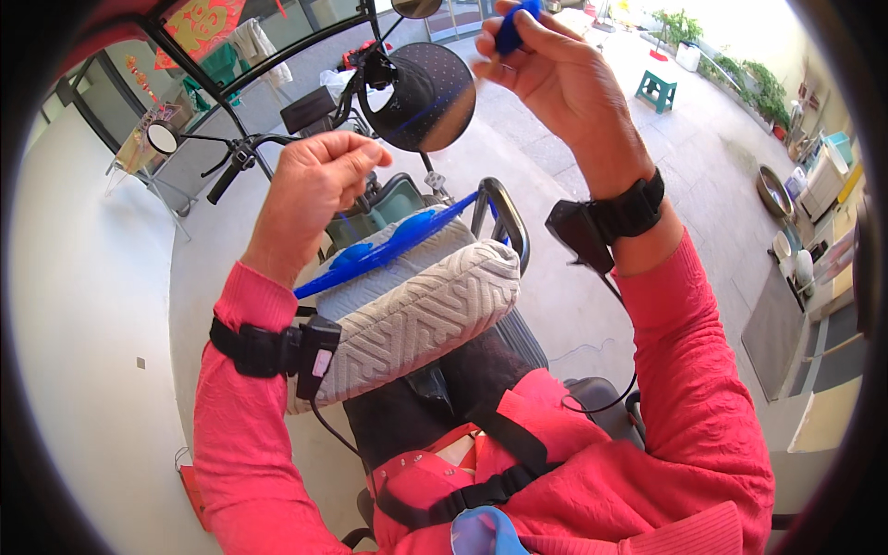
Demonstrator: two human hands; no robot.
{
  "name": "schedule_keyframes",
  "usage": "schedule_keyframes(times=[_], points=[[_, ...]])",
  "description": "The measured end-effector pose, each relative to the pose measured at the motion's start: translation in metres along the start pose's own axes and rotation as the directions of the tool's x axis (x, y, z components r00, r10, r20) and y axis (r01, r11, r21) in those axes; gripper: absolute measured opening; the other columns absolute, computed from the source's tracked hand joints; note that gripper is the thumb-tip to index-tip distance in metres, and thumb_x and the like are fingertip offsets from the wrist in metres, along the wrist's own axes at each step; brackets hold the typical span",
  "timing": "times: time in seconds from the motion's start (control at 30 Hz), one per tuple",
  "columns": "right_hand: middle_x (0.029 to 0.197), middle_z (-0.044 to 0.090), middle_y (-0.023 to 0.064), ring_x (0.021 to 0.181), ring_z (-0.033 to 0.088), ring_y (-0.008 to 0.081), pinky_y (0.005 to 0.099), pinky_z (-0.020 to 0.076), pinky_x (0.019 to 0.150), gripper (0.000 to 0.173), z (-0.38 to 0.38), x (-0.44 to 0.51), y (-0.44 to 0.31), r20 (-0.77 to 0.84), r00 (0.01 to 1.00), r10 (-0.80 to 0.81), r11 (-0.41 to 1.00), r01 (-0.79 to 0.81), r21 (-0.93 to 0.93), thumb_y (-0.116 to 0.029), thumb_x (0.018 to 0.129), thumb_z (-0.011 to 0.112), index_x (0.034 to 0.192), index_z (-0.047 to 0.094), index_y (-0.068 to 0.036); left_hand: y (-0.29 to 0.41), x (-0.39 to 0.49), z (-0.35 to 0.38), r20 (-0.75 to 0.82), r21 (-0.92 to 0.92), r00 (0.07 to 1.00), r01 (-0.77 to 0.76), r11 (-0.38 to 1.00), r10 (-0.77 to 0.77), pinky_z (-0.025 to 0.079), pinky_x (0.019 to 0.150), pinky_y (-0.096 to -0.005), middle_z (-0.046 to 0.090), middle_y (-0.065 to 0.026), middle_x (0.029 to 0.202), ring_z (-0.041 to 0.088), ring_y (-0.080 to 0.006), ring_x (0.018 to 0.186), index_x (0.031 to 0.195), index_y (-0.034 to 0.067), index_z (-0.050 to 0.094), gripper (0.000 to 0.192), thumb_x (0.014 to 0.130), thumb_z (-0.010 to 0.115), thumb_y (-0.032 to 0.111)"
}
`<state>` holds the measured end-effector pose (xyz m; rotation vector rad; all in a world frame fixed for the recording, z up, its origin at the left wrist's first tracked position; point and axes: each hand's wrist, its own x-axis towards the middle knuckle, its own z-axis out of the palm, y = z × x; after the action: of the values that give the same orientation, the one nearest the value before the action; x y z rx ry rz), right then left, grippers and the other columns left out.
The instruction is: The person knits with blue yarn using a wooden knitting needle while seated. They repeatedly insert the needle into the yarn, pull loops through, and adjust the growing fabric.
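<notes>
My left hand (316, 184) is raised above the cushion with thumb and fingers pinched together. A thin blue thread (433, 109), blurred, runs from my right side towards those fingertips, and a short faint piece shows below that hand. Higher up at the right, my right hand (562, 83) grips a small dark blue bundle (517, 29), partly covered by the fingers. Below the hands a blue strip (409, 239) with rounded blue pieces is stretched slantwise from the left side to a black metal frame (510, 218). Under it lies a grey patterned padded roll (423, 316).
A three-wheeler's handlebar (232, 166) with mirrors stands ahead, a black dotted visor hat (437, 97) hanging from it. A green stool (655, 91) is farther off. Basins and pots (773, 191) line the right wall. A black cable (617, 402) hangs from my right wrist device.
</notes>
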<state>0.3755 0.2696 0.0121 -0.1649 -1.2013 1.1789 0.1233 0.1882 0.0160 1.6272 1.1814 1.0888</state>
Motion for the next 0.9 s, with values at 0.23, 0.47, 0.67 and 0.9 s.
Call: schedule_keyframes(times=[0.23,0.47,0.67,0.9], points=[[0.093,0.066,0.0066,0.095,0.061,0.0283,0.0394,0.0453,0.09,0.037,-0.036,-0.013,0.017,0.57,0.817,-0.088,-0.313,0.52,-0.795,0.009,0.073,0.064,0.103,0.07,-0.013,0.002,0.016,-0.004,-0.03,-0.012,0.995,-0.091,0.996,0.091,0.033,0.053,-0.0175,0.058,0.0024,0.071,0.041,-0.002,0.058,0.092,-0.001,0.069,0.018,0.095,0.06,0.015],[0.094,0.069,0.0073,0.091,0.065,0.0203,0.0312,0.0507,0.078,0.014,-0.051,0.01,-0.015,0.048,0.996,-0.076,0.997,0.075,0.034,-0.005,0.089,0.059,0.1,0.068,-0.007,-0.001,0.031,0.006,0.015,0.053,0.999,-0.044,0.998,0.043,0.035,0.055,-0.0185,0.057,0.0016,0.073,0.045,-0.0031,0.061,0.094,-0.001,0.068,0.018,0.096,0.059,0.015],[0.102,0.069,0.007,0.1,0.063,0.0212,0.0355,0.0492,0.083,0.023,-0.068,-0.004,-0.003,0.262,0.933,-0.246,-0.095,0.246,-0.965,0.002,0.084,0.059,0.1,0.071,-0.011,0.004,0.045,0.009,0.063,0.052,0.995,-0.074,0.996,0.071,0.037,0.056,-0.0189,0.056,0.0024,0.071,0.045,-0.003,0.06,0.095,-0.001,0.068,0.019,0.096,0.06,0.015],[0.09,0.067,0.0042,0.079,0.062,0.0128,0.0249,0.0498,0.073,0.017,-0.107,-0.005,-0.007,0.167,0.928,-0.334,0.568,0.34,-0.75,0.0,0.084,0.063,0.1,0.068,-0.005,0.012,0.071,0.026,0.029,0.108,0.984,-0.181,0.978,0.179,0.035,0.055,-0.0186,0.053,0.0052,0.068,0.043,-0.0017,0.06,0.095,0.0,0.068,0.019,0.096,0.06,0.017]])
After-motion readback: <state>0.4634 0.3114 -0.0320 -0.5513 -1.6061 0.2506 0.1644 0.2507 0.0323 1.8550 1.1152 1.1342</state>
